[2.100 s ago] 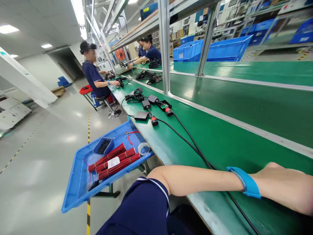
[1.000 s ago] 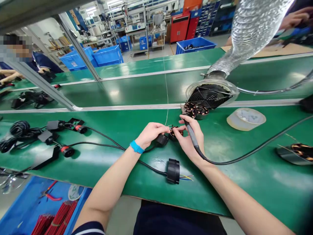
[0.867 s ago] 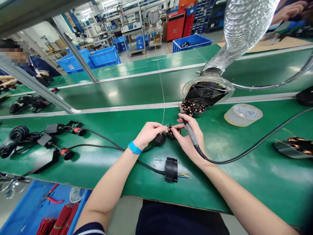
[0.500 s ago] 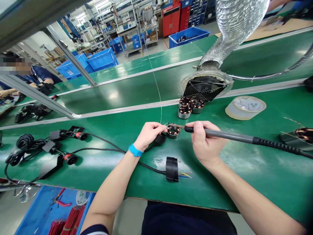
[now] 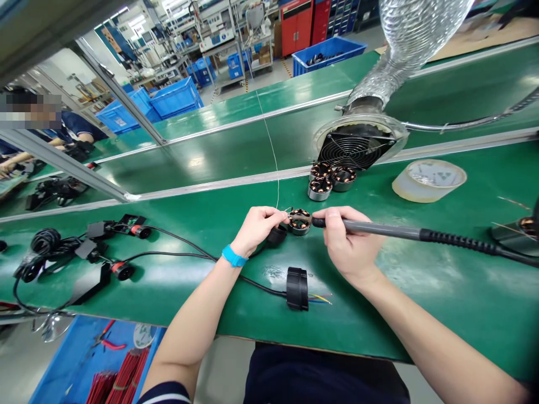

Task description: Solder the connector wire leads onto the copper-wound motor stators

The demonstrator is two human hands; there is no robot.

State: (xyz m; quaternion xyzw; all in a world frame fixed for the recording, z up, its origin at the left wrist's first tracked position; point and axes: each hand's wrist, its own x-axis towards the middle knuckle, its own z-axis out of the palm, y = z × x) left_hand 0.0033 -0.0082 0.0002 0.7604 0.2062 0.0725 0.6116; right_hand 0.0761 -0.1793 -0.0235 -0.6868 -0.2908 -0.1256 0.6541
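My right hand (image 5: 347,238) is shut around the grey handle of a soldering iron (image 5: 379,229), and its tip reaches left to a copper-wound motor stator (image 5: 300,221) on the green bench mat (image 5: 252,314). My left hand (image 5: 261,229) pinches a thin solder wire (image 5: 273,163) at the stator's left side, with the wire rising far up out of my fingers. A black cable plug (image 5: 277,236) lies just under that hand. Several more stators (image 5: 330,179) stand together beyond my hands.
A fume extractor (image 5: 360,145) with a silver hose sits behind the stators, beside a tape roll (image 5: 429,179). Black cable assemblies (image 5: 84,247) lie to the left. A black connector (image 5: 297,288) lies near me. A blue tray (image 5: 71,365) holds pliers and red wires below the bench edge.
The soldering iron has swung from steeply tilted to nearly level, its tip now at the stator. My right hand has shifted right. The view has tilted slightly.
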